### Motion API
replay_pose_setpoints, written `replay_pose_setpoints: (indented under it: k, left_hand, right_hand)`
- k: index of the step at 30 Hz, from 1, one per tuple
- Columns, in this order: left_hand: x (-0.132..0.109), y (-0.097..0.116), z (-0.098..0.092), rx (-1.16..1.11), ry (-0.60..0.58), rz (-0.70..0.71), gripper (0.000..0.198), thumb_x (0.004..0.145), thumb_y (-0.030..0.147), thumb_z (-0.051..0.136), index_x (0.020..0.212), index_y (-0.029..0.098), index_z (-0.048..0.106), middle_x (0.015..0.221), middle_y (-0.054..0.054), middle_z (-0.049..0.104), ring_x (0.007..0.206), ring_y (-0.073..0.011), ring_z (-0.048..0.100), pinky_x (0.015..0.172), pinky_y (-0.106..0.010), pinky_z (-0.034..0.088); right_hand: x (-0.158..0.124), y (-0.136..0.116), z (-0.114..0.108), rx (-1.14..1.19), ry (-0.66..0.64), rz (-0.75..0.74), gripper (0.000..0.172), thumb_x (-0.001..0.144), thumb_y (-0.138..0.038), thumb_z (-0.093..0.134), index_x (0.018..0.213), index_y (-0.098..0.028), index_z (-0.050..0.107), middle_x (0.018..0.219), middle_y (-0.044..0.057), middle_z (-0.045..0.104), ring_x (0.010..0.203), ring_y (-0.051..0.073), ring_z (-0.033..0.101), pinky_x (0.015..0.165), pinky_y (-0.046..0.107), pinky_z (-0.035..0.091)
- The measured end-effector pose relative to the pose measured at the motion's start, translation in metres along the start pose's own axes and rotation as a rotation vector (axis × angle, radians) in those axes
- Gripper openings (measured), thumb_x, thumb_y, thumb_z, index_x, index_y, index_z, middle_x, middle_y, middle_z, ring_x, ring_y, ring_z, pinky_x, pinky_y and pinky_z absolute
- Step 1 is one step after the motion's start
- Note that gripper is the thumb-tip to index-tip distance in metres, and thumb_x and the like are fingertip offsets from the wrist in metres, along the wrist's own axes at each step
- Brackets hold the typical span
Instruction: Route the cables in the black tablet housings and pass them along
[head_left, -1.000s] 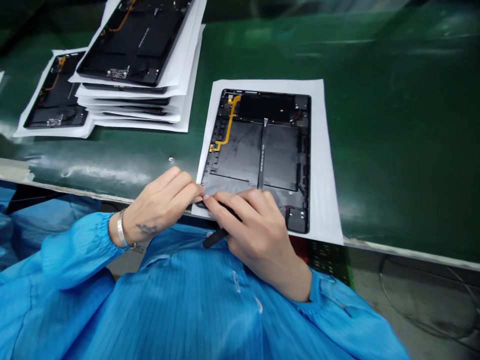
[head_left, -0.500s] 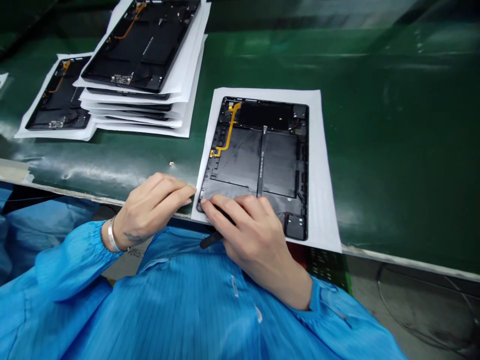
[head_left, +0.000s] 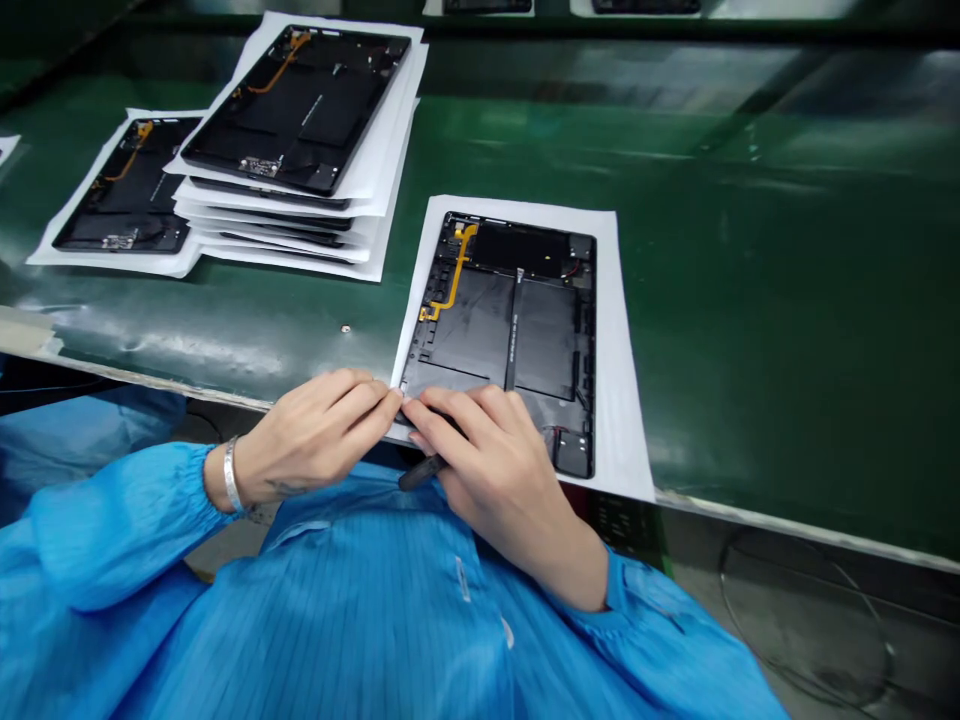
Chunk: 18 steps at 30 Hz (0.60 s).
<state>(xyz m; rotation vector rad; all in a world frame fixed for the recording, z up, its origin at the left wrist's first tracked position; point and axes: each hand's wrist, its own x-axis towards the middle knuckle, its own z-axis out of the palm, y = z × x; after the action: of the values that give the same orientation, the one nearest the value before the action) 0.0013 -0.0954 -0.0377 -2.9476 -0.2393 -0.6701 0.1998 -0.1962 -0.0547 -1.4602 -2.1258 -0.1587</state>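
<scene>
A black tablet housing [head_left: 551, 330], with a yellow flex cable [head_left: 454, 285] along its left side, lies on a white sheet [head_left: 611, 340] at the bench's front edge. My right hand [head_left: 495, 450] is closed around a black stick-like tool [head_left: 422, 472] whose lower end sticks out below the palm; its working tip is hidden. The right fingertips rest at the housing's near left corner. My left hand [head_left: 334, 425] meets them there, its thumb and forefinger pinched together at the corner. Whatever may be between the left fingertips is too small or hidden to make out.
Back left stands a stack of similar tablet housings [head_left: 300, 110] parted by white sheets. Beside it lies another housing [head_left: 135, 190] on its own sheet. A small speck [head_left: 345, 329] sits on the green bench [head_left: 787, 330]. More housings show along the far edge.
My left hand has moved right, its pinched fingertips now at the housing's corner beside the right ones. The right hand stays at that corner with the tool. The view has shifted slightly.
</scene>
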Motion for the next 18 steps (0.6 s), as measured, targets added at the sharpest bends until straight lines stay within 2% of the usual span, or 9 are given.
replay_pose_setpoints:
  k: [2,6,13,18]
  left_hand:
    - [-0.001,-0.001,0.001,-0.080,-0.006,-0.071,0.025,0.099,0.009,0.048,0.119,0.013,0.063,0.101,-0.010,0.073,0.091,-0.0200,0.068,0.081,-0.033,0.059]
    - [-0.009,-0.004,0.007,-0.208,0.071,-0.179,0.026,0.098,0.009,0.051,0.121,0.015,0.062,0.105,-0.009,0.073,0.096,-0.0182,0.068,0.087,-0.032,0.058]
    - [-0.012,-0.003,0.009,-0.144,0.088,-0.118,0.026,0.095,0.007,0.056,0.120,0.011,0.063,0.103,-0.011,0.072,0.095,-0.0206,0.068,0.084,-0.033,0.057]
    - [-0.011,-0.003,0.006,-0.203,0.075,-0.166,0.027,0.096,0.008,0.055,0.121,0.015,0.062,0.107,-0.010,0.072,0.099,-0.0197,0.067,0.088,-0.034,0.056]
  right_hand:
    - [-0.001,0.000,0.001,0.012,0.004,0.003,0.023,0.099,-0.015,0.052,0.116,-0.012,0.067,0.109,0.008,0.074,0.087,0.021,0.051,0.070,0.037,0.037]
    - [-0.004,0.002,0.000,0.002,-0.020,-0.018,0.028,0.097,-0.011,0.053,0.122,-0.013,0.064,0.113,0.009,0.074,0.087,0.021,0.050,0.070,0.037,0.037]
    - [-0.004,0.004,-0.001,-0.083,-0.015,-0.114,0.031,0.095,-0.006,0.048,0.121,-0.009,0.065,0.111,0.009,0.074,0.081,0.021,0.047,0.067,0.038,0.033]
    - [-0.006,0.002,0.004,-0.040,0.086,-0.037,0.023,0.097,-0.009,0.050,0.110,-0.014,0.069,0.105,0.006,0.075,0.082,0.020,0.050,0.070,0.036,0.036]
